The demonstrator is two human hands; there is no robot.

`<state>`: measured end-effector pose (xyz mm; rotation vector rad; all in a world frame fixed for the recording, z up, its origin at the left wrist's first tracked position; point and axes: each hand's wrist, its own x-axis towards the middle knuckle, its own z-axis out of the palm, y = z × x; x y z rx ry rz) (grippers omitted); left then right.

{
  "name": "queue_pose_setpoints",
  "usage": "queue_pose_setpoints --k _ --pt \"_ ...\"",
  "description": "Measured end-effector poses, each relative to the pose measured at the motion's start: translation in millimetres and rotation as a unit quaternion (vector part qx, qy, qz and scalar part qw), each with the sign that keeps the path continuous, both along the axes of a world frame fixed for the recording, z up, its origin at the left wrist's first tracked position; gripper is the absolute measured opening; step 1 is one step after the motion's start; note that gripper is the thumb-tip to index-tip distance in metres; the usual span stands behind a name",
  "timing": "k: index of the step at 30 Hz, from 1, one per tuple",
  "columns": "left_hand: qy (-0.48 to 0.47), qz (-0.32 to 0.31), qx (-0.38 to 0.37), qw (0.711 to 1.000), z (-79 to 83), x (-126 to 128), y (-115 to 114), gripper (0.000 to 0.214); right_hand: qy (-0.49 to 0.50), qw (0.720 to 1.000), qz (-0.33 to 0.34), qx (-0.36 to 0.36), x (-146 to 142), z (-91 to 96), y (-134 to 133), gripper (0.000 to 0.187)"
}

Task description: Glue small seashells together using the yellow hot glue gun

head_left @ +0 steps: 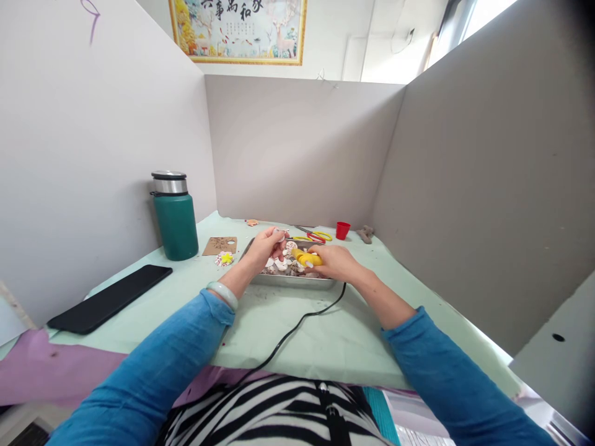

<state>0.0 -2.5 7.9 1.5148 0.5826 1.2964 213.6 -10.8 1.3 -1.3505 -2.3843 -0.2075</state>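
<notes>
A shallow metal tray (297, 282) on the pale green table cover holds several small shells and pale pieces (283, 266). My right hand (337, 261) is closed round a yellow corded tool (307, 257), held over the tray; its black cord (297, 325) runs back toward me. My left hand (266, 244) hovers above the tray's left side, fingers pinched on a small pale piece (279, 233) near the tool's tip. A jade bangle sits on my left wrist.
A green flask (174, 217) stands at the left wall, a black phone (109, 298) lies near it. A brown card (220, 246) and small flower piece (225, 259) lie left of the tray. Scissors (313, 235) and a red cup (343, 230) sit behind. Grey partitions enclose three sides.
</notes>
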Motion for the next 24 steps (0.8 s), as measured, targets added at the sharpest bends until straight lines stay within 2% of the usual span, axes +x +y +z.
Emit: queue_pose_setpoints --k 4,6,8,11,14,19,24 --pt "0.032 -0.001 0.001 0.999 -1.1 1 -2 0.019 0.000 0.998 0.053 -0.043 2 7.0 -7 0.046" --pt "0.045 0.001 0.001 0.999 -0.9 2 -3 0.020 0.034 0.994 0.089 -0.055 2 11.5 -9 0.040" --pt "0.053 0.000 0.002 0.999 -0.2 3 -6 0.021 0.095 0.989 0.109 -0.011 0 14.6 -11 0.030" --pt "0.059 -0.004 0.009 0.998 0.0 6 -9 0.024 0.203 0.967 0.109 0.111 -7 13.7 -13 0.020" --pt "0.064 -0.008 0.014 0.998 -1.5 9 -10 0.025 0.250 0.944 0.111 0.183 -16 7.5 -14 0.016" --pt "0.076 -0.013 0.022 0.997 -3.9 12 -10 0.026 0.260 0.937 0.098 0.211 -26 -0.2 -14 0.016" --pt "0.085 -0.016 0.025 0.996 -3.0 13 -12 0.028 0.286 0.937 0.097 0.175 -32 1.0 -17 0.015"
